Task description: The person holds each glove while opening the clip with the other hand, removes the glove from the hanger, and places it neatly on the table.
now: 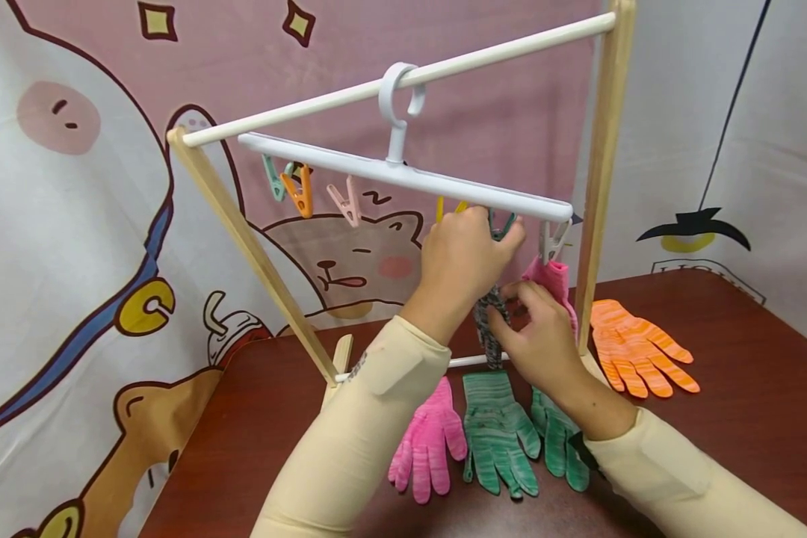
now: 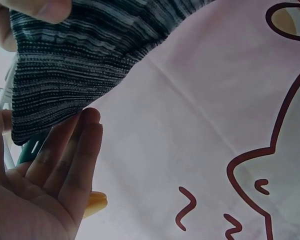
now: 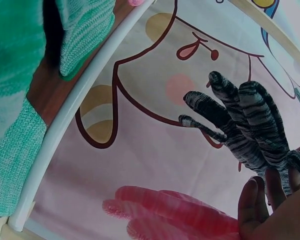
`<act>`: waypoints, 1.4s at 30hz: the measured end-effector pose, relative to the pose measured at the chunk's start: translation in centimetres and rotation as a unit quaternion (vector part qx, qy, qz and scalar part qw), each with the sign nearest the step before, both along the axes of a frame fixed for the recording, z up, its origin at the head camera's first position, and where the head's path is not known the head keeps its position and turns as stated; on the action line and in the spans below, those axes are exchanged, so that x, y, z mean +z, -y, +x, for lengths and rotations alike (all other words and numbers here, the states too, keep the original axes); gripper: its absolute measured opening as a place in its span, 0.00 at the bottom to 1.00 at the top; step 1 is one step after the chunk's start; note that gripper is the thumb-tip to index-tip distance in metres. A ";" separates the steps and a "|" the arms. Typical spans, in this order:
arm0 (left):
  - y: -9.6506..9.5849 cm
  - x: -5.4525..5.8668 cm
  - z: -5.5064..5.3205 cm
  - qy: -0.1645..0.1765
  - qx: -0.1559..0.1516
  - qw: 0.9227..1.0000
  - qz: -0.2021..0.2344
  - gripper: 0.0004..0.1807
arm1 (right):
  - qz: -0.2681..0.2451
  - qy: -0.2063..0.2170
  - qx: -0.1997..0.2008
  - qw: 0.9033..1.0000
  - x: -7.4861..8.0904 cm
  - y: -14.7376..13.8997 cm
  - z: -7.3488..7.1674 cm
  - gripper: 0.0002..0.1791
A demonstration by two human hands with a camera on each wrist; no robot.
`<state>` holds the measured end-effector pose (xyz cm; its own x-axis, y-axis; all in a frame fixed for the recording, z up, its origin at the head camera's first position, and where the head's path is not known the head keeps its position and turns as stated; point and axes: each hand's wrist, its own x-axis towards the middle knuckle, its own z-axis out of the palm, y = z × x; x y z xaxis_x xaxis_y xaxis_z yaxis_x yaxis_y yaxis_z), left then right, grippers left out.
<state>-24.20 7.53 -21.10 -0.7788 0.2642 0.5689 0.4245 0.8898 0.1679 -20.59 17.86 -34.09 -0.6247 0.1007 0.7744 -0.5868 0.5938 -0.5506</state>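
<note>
My left hand (image 1: 467, 250) is up under the right half of the white hanger (image 1: 323, 157), its fingers and thumb pinching a dark green clip (image 1: 504, 224). Just below, my right hand (image 1: 541, 332) holds a black-and-grey knit glove (image 3: 255, 125) near its cuff. The cuff (image 2: 65, 75) is at the green clip in the left wrist view, with the glove's fingers hanging down. To the right, a pink glove (image 1: 554, 280) hangs from a pale clip (image 1: 553, 239) at the hanger's end.
The hanger hooks over the white rod of a wooden-post rack (image 1: 605, 149). Orange (image 1: 298, 190), pink (image 1: 345, 202) and other clips dangle from it. On the brown table (image 1: 242, 448) lie a pink glove (image 1: 430, 441), two green gloves (image 1: 498, 426) and an orange glove (image 1: 639, 347).
</note>
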 end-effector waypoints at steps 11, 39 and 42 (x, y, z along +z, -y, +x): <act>0.0 0.2 0.0 0.028 -0.008 1.000 0.004 0.24 | 0.001 0.003 0.000 1.000 -0.1 0.0 0.0 0.10; 0.5 0.4 1.0 0.040 -0.024 0.998 0.045 0.25 | 0.016 0.027 0.000 1.000 -0.6 0.3 -0.2 0.08; 1.2 0.2 1.6 0.025 -0.045 0.996 0.067 0.25 | 0.018 0.028 -0.001 0.999 -0.6 0.4 -0.1 0.08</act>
<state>-22.57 6.31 -20.88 -0.7835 0.2585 0.5651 0.4895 0.8169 0.3051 -20.69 17.47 -34.69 -0.6674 0.0756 0.7409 -0.5536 0.6151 -0.5614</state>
